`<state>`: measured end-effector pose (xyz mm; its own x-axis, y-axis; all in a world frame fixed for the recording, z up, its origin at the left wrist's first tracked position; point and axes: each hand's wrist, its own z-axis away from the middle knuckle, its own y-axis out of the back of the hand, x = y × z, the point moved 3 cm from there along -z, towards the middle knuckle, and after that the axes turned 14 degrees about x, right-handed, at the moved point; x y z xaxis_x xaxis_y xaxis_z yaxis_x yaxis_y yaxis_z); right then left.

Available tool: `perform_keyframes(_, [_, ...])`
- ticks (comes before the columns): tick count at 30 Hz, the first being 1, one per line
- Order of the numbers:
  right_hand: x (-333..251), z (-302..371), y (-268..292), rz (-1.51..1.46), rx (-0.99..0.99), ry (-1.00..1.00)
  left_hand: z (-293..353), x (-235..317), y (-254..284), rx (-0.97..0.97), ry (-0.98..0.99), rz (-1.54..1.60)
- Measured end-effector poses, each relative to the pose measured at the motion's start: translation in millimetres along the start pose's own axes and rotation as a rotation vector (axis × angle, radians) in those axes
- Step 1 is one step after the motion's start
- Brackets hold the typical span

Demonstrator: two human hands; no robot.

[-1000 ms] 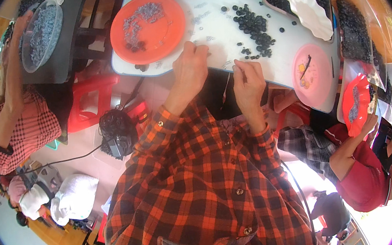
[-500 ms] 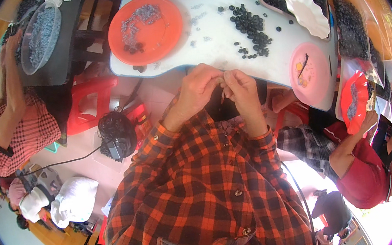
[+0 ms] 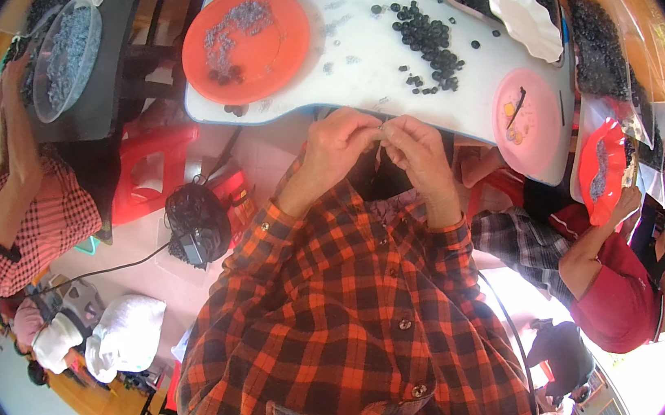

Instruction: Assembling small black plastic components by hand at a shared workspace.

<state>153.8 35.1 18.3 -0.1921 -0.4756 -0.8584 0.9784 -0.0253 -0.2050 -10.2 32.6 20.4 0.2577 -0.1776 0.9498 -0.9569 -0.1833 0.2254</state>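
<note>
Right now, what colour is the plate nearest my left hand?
Orange-red plate, seen best in the head view.

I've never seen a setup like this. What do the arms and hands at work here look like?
They're a person's. The left hand and right hand are bare, with no gloves. The left sleeve and right sleeve are long, in an orange-and-dark check. A round, shiny button shows at the left cuff.
</note>
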Motion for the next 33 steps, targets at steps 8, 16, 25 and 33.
perform_keyframes(8, [-2.0, 0.5, -3.7, 0.086, 0.040, 0.073, 3.4, -3.9, -6.5, 0.061, 0.342, 0.254])
perform_keyframes(16, [10.1, -3.2, -5.7, 0.246, 0.127, 0.251, 2.3, -4.5, -13.3, 0.063, 0.394, 0.155])
perform_keyframes(25, [2.5, -0.9, -20.0, 0.339, 0.196, 0.343, 6.1, -16.7, -15.0, 0.180, 0.341, 0.068])
perform_keyframes(33, [6.1, -3.1, -24.3, 0.235, 0.175, 0.245, 5.6, -13.8, -14.6, 0.311, 0.251, 0.048])
